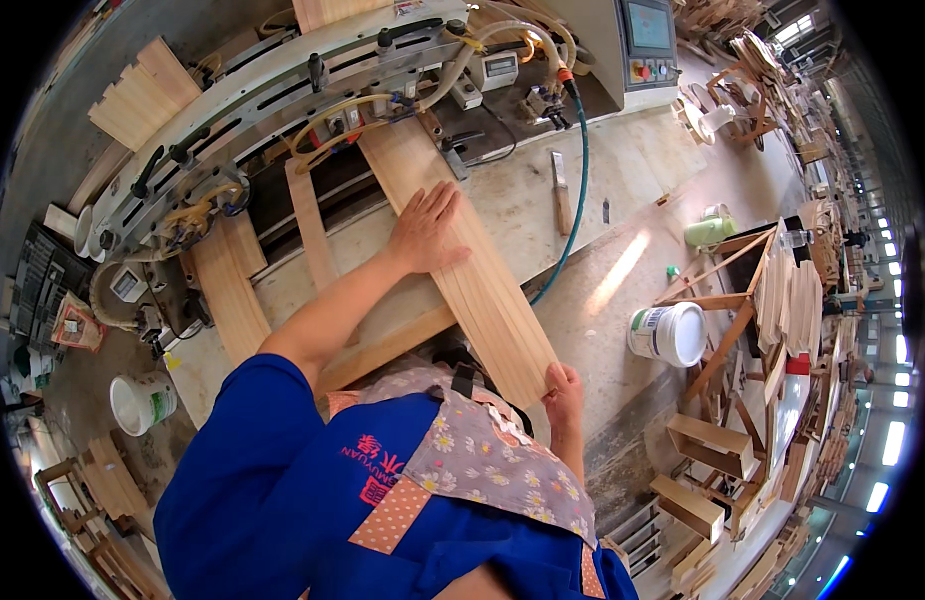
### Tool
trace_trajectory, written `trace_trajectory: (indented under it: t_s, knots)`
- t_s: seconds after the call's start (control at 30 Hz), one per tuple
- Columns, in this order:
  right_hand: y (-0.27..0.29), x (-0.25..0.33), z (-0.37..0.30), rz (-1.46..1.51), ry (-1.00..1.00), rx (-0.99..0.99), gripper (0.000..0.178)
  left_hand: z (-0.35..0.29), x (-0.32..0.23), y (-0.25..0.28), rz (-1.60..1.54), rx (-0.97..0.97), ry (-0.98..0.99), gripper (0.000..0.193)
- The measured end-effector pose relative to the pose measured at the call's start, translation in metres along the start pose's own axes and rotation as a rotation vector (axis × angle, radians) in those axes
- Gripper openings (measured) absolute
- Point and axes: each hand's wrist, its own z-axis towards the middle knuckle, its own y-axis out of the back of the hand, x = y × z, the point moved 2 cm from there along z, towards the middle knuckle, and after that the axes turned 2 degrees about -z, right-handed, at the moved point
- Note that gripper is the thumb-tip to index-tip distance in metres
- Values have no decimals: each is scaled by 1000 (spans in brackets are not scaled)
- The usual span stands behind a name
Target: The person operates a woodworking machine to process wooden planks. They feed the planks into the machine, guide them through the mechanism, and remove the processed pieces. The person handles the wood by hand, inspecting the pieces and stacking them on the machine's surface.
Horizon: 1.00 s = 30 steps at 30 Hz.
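Observation:
A long pale wooden board slants from the machine down to my body. Its far end sits under the machine's front bar. My left hand lies flat on the board's upper face, fingers stretched out. At the near right corner, my right hand grips the board's edge with fingers closed. A narrow wooden strip and another wide board lie to the left of the held board, their far ends at the machine.
A control panel stands at the back right. A teal hose hangs down to the worktable, where a flat tool lies. White buckets stand on both sides. Wooden frames and stacked boards fill the right.

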Motion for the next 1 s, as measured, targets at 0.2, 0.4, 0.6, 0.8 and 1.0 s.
trace_trajectory:
  t_s: [0.2, 0.4, 0.6, 0.8, 1.0]
  knots:
    - [-23, -2, 11, 8, -48, 7, 31, 10, 26, 4, 31, 32, -11, 92]
    - [-64, 10, 12, 36, -55, -1, 21, 15, 55, 8, 43, 41, 5, 91]
    - [-37, -11, 48, -135, 61, 95, 18, 49, 34, 23, -79, 114, -12, 90]
    - [-64, 22, 18, 67, -15, -20, 28, 35, 39, 18, 42, 126, -20, 92]
    - [-65, 13, 19, 10, -131, 30, 29, 37, 46, 19, 29, 134, -44, 91]
